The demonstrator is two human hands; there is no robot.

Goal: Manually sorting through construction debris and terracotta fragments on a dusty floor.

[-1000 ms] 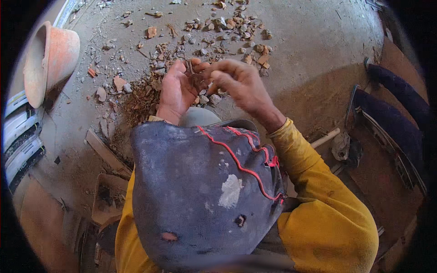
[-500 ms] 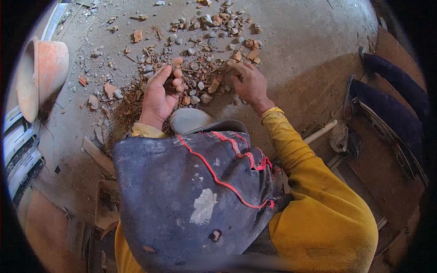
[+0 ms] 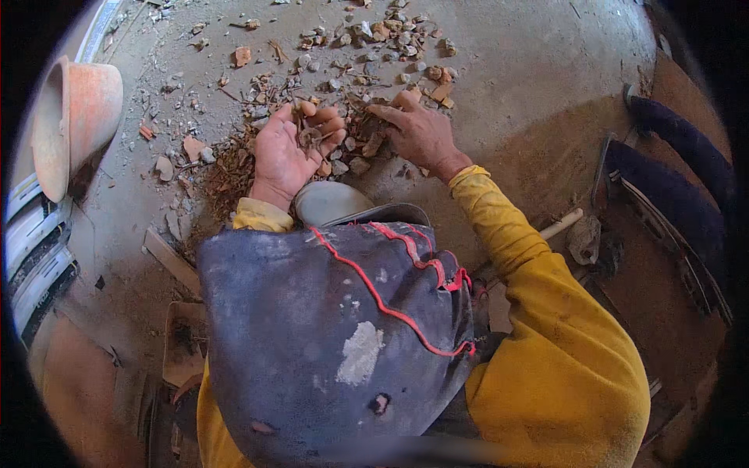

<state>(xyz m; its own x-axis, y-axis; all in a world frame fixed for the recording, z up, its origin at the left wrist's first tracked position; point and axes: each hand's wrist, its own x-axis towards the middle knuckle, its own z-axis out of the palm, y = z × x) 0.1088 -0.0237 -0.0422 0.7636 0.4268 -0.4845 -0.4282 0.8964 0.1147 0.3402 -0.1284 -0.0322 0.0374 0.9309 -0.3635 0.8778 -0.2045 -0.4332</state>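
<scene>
My left hand (image 3: 287, 152) is turned palm up with its fingers curled. It cups thin brown pieces (image 3: 310, 139), too small to name for sure. Beside it, palm down, my right hand (image 3: 421, 136) has fingers pressed together at the rubble; whatever they grip is hidden. Stones, brick bits and thin brown scraps make up the rubble heap (image 3: 359, 162) under and around both hands. Just below the left hand shows a grey rounded shape (image 3: 331, 203), beside dark cloth with red trim (image 3: 312, 312) that covers the middle of the view.
A faded orange bucket (image 3: 94, 105) stands at the left above white slotted pieces (image 3: 43, 265). A wooden strip (image 3: 172, 261) and a brown box-like container (image 3: 185, 339) lie lower left. To the right are a pale stick (image 3: 563, 223) and dark blue curved pieces (image 3: 663, 183).
My left hand has opened somewhat, showing the brown pieces in its palm. My right hand has turned slightly and reached a little further left, its fingers now closer to the left hand.
</scene>
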